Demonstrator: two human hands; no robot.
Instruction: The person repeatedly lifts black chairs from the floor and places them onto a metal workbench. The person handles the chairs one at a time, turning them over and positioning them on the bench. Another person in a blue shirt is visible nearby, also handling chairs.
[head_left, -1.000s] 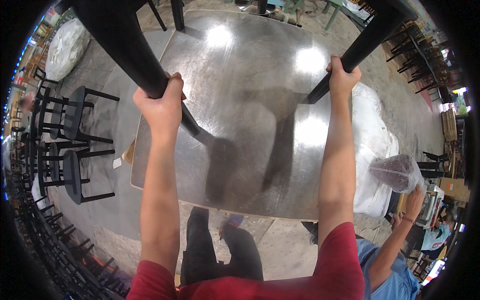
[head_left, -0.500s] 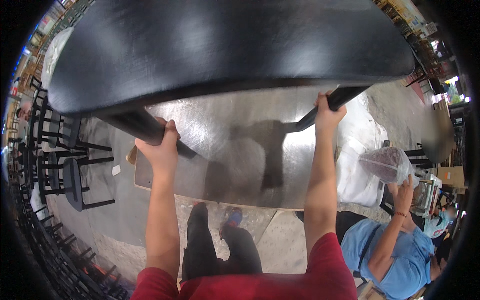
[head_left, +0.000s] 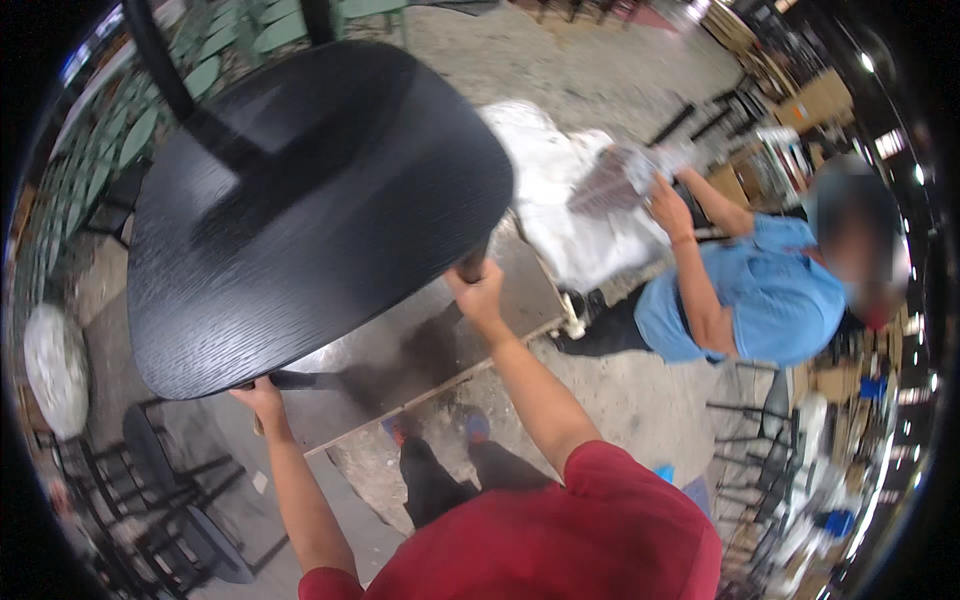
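A black wooden chair (head_left: 400, 190) with a broad curved seat hangs tilted in front of me. Its dark back posts rise at the upper left. My right hand (head_left: 478, 292) is closed around a leg just below the seat's near right edge. Under the near left edge, my left hand (head_left: 262, 402) grips the other front leg, its fingertips partly hidden by the seat. Beneath the chair lies a low platform with a smooth brown-grey top (head_left: 375, 385), on which the chair's shadow falls.
To my right a person in a blue shirt (head_left: 745, 300) holds a brownish thing in clear plastic (head_left: 612, 180) beside white padded wrapping (head_left: 560, 225). Black chairs (head_left: 150, 455) stand at the left, and rows of green chairs (head_left: 140, 135) at the far left. A white bundle (head_left: 55, 370) lies leftward.
The chair has turned and dropped, so its seat top and back posts now show. Both hands stay on the legs. My view has swung right, showing more of the person in blue.
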